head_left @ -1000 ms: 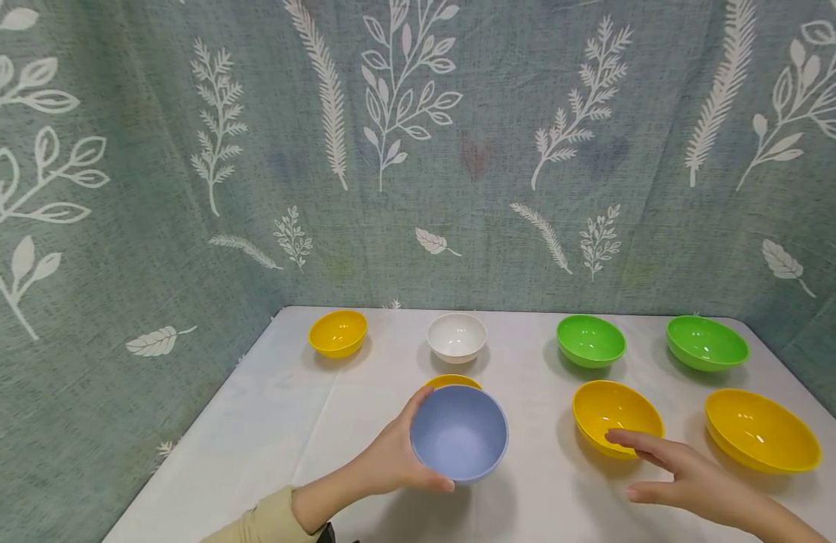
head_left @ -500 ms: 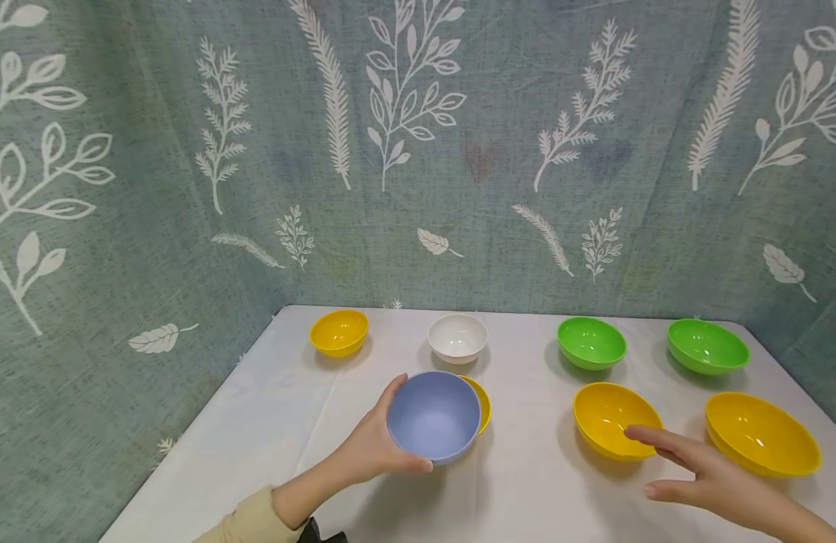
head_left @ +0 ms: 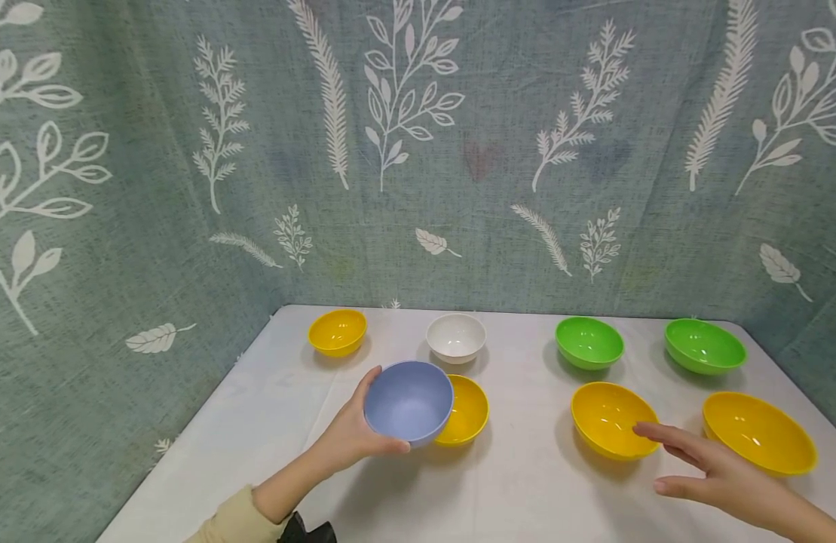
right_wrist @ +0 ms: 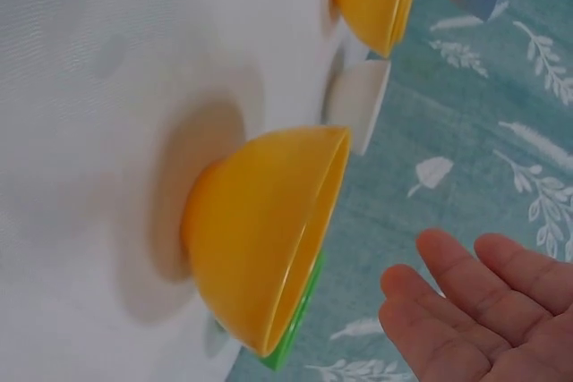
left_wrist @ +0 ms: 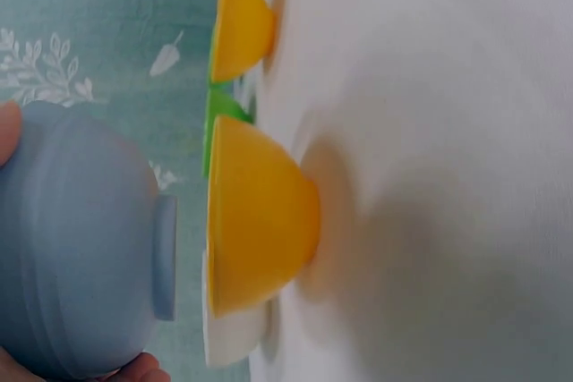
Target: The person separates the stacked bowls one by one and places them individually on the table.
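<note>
My left hand (head_left: 353, 426) grips a blue bowl (head_left: 409, 402) by its side, thumb at the near side and fingers round the far side. The bowl is held above the table, its foot off the cloth in the left wrist view. Behind it, partly covered, a yellow bowl (head_left: 468, 411) stands on the table. My right hand (head_left: 719, 471) hovers with fingers extended and holds nothing. Its fingertips overlap the edge of another yellow bowl (head_left: 610, 422) in the head view; the right wrist view shows the hand apart from a yellow bowl (right_wrist: 260, 230).
Along the back stand a small yellow bowl (head_left: 338, 332), a white bowl (head_left: 456, 338) and two green bowls (head_left: 589, 343). A large yellow bowl (head_left: 760, 434) is at the right. White cloth covers the table (head_left: 255, 422); a patterned curtain (head_left: 485, 249) hangs behind.
My left hand has carried the blue bowl leftward and slightly away from me, uncovering more of the yellow bowl behind it. My right hand has drifted a little to the right.
</note>
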`<action>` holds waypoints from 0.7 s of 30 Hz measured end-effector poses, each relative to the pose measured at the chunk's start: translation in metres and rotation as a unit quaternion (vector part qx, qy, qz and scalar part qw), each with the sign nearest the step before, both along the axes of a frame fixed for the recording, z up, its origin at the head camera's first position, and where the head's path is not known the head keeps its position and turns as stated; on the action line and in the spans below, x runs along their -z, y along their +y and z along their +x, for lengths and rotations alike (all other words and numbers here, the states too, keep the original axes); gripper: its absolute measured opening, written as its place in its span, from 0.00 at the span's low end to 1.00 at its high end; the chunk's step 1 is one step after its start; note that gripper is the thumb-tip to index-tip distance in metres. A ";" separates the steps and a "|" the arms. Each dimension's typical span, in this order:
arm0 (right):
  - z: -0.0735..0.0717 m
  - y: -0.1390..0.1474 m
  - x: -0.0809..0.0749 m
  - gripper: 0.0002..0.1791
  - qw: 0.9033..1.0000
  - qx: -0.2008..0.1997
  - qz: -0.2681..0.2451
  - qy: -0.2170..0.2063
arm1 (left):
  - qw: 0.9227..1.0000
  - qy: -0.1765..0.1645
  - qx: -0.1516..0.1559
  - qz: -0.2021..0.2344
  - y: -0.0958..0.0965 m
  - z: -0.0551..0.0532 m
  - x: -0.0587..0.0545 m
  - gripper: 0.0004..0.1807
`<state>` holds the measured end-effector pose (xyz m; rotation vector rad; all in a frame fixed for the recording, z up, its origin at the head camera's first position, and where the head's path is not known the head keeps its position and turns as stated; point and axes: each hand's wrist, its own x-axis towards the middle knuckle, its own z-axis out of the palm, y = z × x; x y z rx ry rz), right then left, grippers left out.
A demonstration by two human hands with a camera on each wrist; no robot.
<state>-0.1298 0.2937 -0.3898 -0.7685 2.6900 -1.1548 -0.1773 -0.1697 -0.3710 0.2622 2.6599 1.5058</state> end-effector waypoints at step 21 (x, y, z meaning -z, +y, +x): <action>0.002 0.002 0.006 0.30 0.998 0.055 -0.001 0.020 | 0.997 0.008 -0.065 -0.033 -0.036 -0.012 0.003 0.64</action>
